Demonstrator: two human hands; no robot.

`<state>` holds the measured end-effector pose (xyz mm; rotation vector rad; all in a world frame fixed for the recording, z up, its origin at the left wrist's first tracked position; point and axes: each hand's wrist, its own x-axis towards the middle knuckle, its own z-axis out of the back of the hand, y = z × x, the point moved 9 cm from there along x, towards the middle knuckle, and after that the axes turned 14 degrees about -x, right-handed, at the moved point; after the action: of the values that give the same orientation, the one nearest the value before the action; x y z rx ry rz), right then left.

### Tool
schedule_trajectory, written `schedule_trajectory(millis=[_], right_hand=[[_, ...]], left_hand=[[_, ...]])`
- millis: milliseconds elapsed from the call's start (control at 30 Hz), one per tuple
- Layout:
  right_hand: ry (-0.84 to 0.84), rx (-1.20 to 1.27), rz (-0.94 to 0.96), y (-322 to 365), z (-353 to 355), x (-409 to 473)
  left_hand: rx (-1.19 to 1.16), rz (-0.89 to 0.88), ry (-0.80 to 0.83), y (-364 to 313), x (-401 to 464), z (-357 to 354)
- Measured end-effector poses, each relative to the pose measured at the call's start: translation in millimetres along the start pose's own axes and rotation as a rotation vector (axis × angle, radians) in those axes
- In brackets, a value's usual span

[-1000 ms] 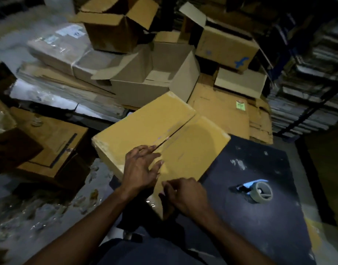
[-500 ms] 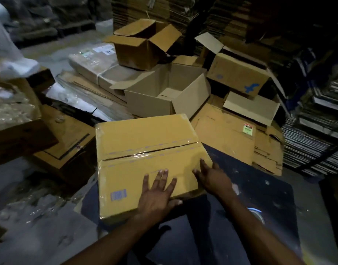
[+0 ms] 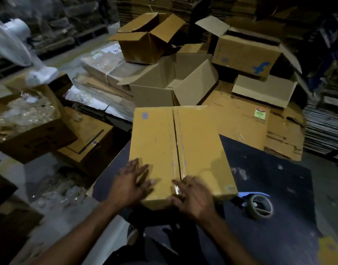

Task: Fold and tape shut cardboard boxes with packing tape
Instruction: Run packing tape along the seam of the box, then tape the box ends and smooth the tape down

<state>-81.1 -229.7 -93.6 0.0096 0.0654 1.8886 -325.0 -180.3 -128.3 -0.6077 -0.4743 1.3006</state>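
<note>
A closed yellow-brown cardboard box [image 3: 164, 146] lies on a dark mat [image 3: 279, 188] in front of me. Clear tape runs along its centre seam, which points away from me. My left hand [image 3: 129, 185] lies flat on the box's near left part, fingers spread. My right hand [image 3: 193, 197] presses with straight fingers on the near end of the taped seam, its thumb over the near edge. A roll of packing tape [image 3: 260, 206] with a blue handle lies on the mat just right of the box.
Open cardboard boxes [image 3: 174, 81] are piled behind, on flattened cardboard sheets [image 3: 240, 121]. At the left stands a box of clear plastic [image 3: 25, 115] and another brown carton [image 3: 86, 138]. Stacked flat cardboard [image 3: 325, 127] rises at the right.
The box has been turned on the mat, so its seam now runs away from me instead of across. Both hands have shifted to its near edge, and the tape roll shows again.
</note>
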Motion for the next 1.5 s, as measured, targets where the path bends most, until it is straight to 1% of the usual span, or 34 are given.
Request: schedule_trajectory(millis=[33, 67, 133, 167, 233, 300, 400, 500, 600, 633, 667, 700, 733, 767, 833, 867, 900, 933, 1033, 1100, 1167, 1200, 1233, 1267, 1300, 1400, 1433, 1467, 1500], right_hand=[[-0.007, -0.057, -0.023, -22, 3, 0], [0.046, -0.094, -0.054, -47, -2, -3], [0.201, -0.152, -0.089, -93, -21, -16], [0.234, -0.168, -0.085, -109, -28, -23], [0.213, -0.166, -0.051, -123, -36, -29], [0.222, -0.160, -0.035, -131, -43, -23], [0.136, -0.113, -0.050, -150, -41, 5], [0.047, 0.006, -0.071, -170, -30, 15], [-0.107, 0.163, -0.216, -212, -14, -7], [-0.152, 0.212, -0.296, -237, -16, -21], [-0.161, 0.254, -0.370, -266, -27, -35], [-0.113, 0.289, -0.427, -292, -41, -50], [-0.012, 0.293, -0.458, -316, -64, -62], [0.126, 0.276, -0.478, -336, -92, -73], [0.367, 0.173, -0.478, -362, -134, -89], [0.426, 0.128, -0.461, -369, -150, -92], [0.458, 0.078, -0.443, -368, -157, -92], [0.461, 0.021, -0.409, -355, -147, -88], [0.449, -0.126, -0.373, -344, -144, -76], [0.439, -0.122, -0.358, -328, -136, -78], [0.422, -0.038, -0.350, -306, -128, -90], [0.406, -0.017, -0.354, -295, -123, -96], [0.377, 0.005, -0.363, -284, -116, -102], [0.344, 0.024, -0.370, -272, -107, -108], [0.307, 0.046, -0.368, -260, -99, -113], [0.188, 0.138, -0.364, -220, -64, -124], [0.155, 0.167, -0.349, -204, -49, -125], [0.121, 0.191, -0.324, -188, -33, -125], [0.088, 0.212, -0.299, -171, -17, -125]], left_hand=[[-0.041, 0.015, 0.022, -11, -19, -19], [-0.041, 0.004, 0.042, -23, -37, -36], [0.037, -0.118, 0.054, -42, -60, -59], [0.089, -0.192, 0.040, -43, -65, -67], [0.151, -0.254, -0.018, -34, -61, -73], [0.194, -0.253, -0.044, -29, -45, -76], [0.257, -0.204, -0.066, -40, -12, -74], [0.235, -0.244, -0.070, -71, 16, -84], [0.248, -0.392, -0.048, -112, 30, -115], [0.261, -0.420, -0.039, -122, 31, -125], [0.283, -0.422, -0.028, -126, 32, -135], [0.308, -0.409, -0.021, -126, 31, -144], [0.332, -0.397, -0.014, -124, 31, -150], [0.350, -0.394, -0.011, -122, 30, -154], [0.349, -0.412, -0.014, -118, 29, -155], [0.338, -0.421, -0.017, -118, 30, -153], [0.332, -0.429, -0.019, -118, 31, -151], [0.340, -0.430, -0.016, -118, 31, -152], [0.371, -0.395, 0.009, -119, 31, -149], [0.306, -0.391, 0.003, -129, 26, -142], [0.162, -0.418, -0.044, -145, 9, -132], [0.062, -0.385, -0.073, -149, -2, -127], [-0.052, -0.292, -0.091, -148, -15, -125], [-0.183, -0.142, -0.089, -143, -27, -127], [-0.335, 0.055, -0.057, -130, -41, -135], [-0.875, 0.689, 0.137, -102, -90, -183], [-1.018, 0.829, 0.185, -101, -105, -194], [-1.127, 0.907, 0.215, -102, -114, -199], [-1.206, 0.945, 0.238, -105, -120, -200]])
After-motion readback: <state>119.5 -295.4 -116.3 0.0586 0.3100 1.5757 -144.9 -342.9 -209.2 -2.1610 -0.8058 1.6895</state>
